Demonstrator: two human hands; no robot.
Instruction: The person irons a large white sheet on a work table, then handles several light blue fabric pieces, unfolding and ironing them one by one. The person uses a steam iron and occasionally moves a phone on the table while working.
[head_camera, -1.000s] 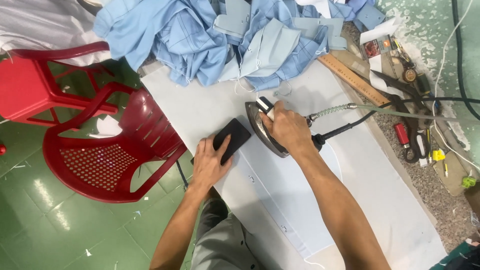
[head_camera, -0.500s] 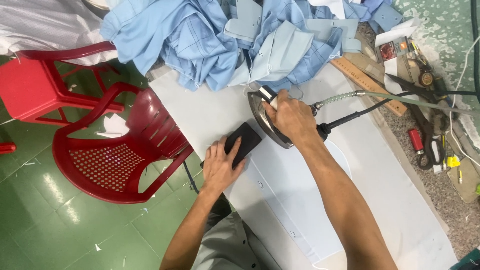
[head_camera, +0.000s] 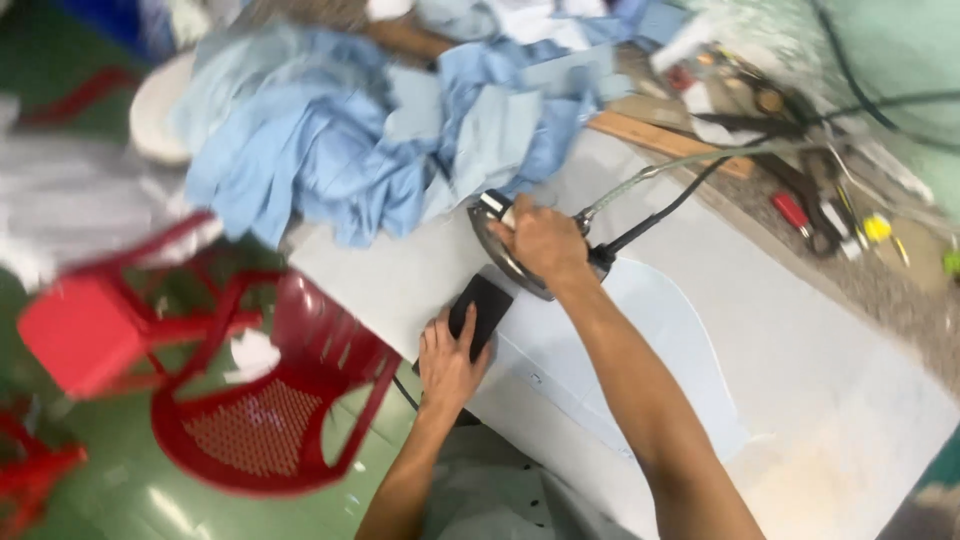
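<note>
My right hand (head_camera: 541, 242) grips the handle of a steam iron (head_camera: 492, 242) that rests on a pale blue fabric piece (head_camera: 640, 350) spread on the white ironing table (head_camera: 800, 330). A black cord and a braided hose (head_camera: 650, 170) run from the iron's rear toward the upper right. My left hand (head_camera: 452, 362) presses flat on a black rectangular block (head_camera: 482, 308) lying on the fabric's near edge, just beside the iron. The picture is blurred by head motion.
A heap of light blue garments (head_camera: 340, 150) fills the far end of the table. A wooden ruler (head_camera: 660, 140), scissors and small tools (head_camera: 810, 215) lie along the right side. Red plastic chairs (head_camera: 270, 400) stand on the green floor to the left.
The view has swung and blurred as my head moved. Both hands stay on the iron and the black block, the iron shifted only slightly along the fabric.
</note>
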